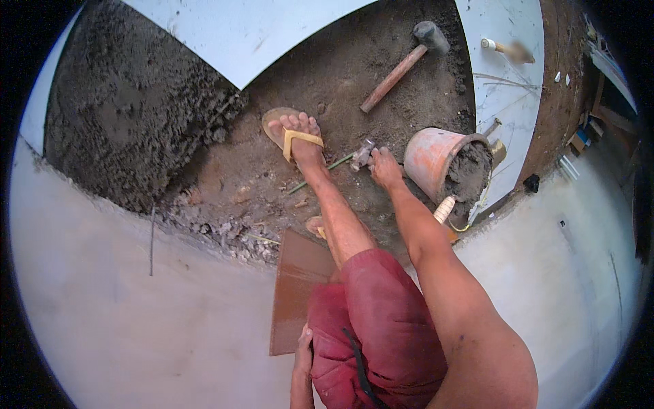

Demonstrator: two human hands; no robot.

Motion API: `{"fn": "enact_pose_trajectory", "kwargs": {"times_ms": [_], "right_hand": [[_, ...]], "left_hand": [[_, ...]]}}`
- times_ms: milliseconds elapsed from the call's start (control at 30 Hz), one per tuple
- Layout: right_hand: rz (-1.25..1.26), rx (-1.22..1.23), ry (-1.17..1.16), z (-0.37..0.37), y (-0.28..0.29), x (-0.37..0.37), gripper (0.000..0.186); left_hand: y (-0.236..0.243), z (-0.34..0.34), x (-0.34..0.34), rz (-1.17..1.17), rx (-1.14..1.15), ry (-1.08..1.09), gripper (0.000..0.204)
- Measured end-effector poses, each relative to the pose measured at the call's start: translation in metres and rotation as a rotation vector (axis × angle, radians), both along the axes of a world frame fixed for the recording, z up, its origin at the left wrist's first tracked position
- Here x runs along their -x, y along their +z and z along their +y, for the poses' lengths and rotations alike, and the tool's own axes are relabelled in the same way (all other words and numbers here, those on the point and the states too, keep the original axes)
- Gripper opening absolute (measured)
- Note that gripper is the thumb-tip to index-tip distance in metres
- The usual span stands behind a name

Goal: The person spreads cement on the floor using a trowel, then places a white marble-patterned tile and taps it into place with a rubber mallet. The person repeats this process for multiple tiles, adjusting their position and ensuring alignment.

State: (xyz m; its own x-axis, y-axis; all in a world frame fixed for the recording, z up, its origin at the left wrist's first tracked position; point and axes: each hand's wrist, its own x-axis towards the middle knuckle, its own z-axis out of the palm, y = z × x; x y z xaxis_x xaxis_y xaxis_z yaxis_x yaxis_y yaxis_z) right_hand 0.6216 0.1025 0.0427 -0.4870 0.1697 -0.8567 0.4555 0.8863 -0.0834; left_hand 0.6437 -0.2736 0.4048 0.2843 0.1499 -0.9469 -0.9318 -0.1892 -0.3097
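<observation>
My right hand [383, 165] grips a small metal hammer [362, 151] above the soil bed [238, 170], beside a thin green rod [306, 183] and my sandalled left foot [300, 140]. To its right a tilted reddish bucket [428, 160] holds grey mortar [465, 170], with a pale wrapped handle [444, 208] at its lower rim. At the lower edge my left hand [303, 347] is closed at the side of a flat brown tile [291, 300], beside my red shorts [361, 300]. A rubber mallet [402, 71] lies farther up on the soil.
Rough wet mortar [116, 102] fills the upper left, bordered by white marbled tiles [238, 34]. More white tile [504, 109] at right carries a brush-like tool [507, 51]. Smooth grey floor [136, 293] runs along the near side, and scrap pieces [599, 129] lie at the far right.
</observation>
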Motion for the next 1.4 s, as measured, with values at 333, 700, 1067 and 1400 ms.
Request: {"fn": "enact_pose_trajectory", "kwargs": {"times_ms": [333, 700, 1067, 1400], "right_hand": [[-0.121, 0.195, 0.206, -0.034, 0.005, -0.042, 0.022], [-0.308, 0.542, 0.322, -0.084, 0.104, -0.116, 0.036], [-0.190, 0.164, -0.395, -0.109, 0.288, -0.115, 0.032], [0.386, 0.572, -0.414, -0.063, 0.417, 0.040, 0.054]], "left_hand": [[0.016, -0.042, 0.001, -0.082, 0.252, 0.037, 0.058], [-0.001, -0.086, -0.060, 0.038, 0.233, 0.149, 0.056], [0.053, -0.082, 0.010, 0.372, -0.065, -0.166, 0.063], [0.074, 0.065, 0.089, 0.649, -0.486, -0.230, 0.070]]}}
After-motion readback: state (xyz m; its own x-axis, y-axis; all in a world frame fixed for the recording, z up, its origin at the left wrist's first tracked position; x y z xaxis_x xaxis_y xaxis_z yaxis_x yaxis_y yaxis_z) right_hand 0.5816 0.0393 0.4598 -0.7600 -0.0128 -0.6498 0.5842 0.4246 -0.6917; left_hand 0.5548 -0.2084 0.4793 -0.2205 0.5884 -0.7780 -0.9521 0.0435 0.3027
